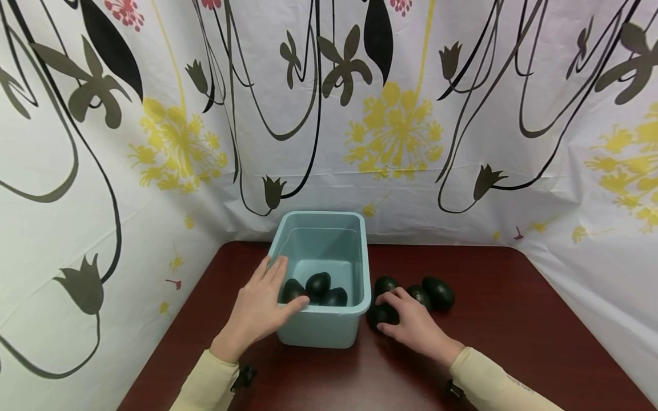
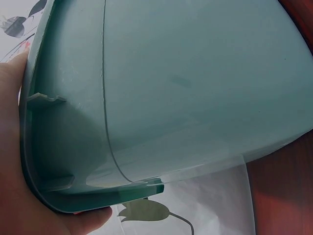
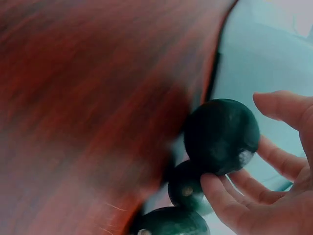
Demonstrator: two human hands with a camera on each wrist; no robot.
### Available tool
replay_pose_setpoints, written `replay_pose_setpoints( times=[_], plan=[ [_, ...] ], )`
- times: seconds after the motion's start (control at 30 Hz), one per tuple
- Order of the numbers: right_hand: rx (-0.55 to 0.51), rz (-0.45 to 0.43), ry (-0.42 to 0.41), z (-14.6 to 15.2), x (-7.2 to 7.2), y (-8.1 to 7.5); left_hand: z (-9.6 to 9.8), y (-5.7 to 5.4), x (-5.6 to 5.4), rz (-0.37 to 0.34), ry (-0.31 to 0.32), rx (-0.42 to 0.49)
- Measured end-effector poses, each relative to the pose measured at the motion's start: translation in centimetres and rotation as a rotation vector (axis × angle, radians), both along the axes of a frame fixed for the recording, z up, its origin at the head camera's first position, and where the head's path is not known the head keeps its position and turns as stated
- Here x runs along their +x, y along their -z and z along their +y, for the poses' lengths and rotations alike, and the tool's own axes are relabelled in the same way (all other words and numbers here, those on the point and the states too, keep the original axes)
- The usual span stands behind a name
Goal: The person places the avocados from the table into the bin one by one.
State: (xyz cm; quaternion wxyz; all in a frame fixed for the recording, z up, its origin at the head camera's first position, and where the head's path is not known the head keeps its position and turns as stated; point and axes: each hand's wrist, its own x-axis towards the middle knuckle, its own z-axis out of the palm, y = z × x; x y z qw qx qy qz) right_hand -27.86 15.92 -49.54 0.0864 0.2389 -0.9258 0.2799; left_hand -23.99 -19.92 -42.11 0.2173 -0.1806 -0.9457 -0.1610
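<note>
A pale blue-green plastic bin [image 1: 323,331] stands on the table with three avocados [image 1: 319,283] inside, near its front wall. My left hand [image 1: 259,311] rests across its front left corner, fingers straight over the left rim and thumb along the front rim. In the left wrist view that hand [image 2: 14,161] lies at the rim, beside the bin's outer wall. Close by the bin's right side, my right hand [image 1: 411,322] curls its fingers round a dark green avocado [image 1: 380,317]. The right wrist view shows fingertips against that avocado [image 3: 222,137], with the thumb near its edge.
Several more avocados lie just behind and right of my right hand, including one at the far right [image 1: 438,293]. The dark red wooden table [image 1: 514,331] meets a hanging white floral cloth [image 1: 319,154] behind and at both sides.
</note>
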Motion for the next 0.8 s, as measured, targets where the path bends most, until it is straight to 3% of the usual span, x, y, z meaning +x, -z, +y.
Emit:
replay_pose_setpoints(
  times=[0.47,0.8],
  plan=[
    [0.067,-0.020,-0.016,-0.38,-0.07,0.37,-0.03,0.03,0.06,0.003,0.001,0.002],
    [0.142,0.095,-0.065,-0.44,-0.45,0.76,-0.03,0.17,0.05,-0.012,-0.006,0.007]
  ],
)
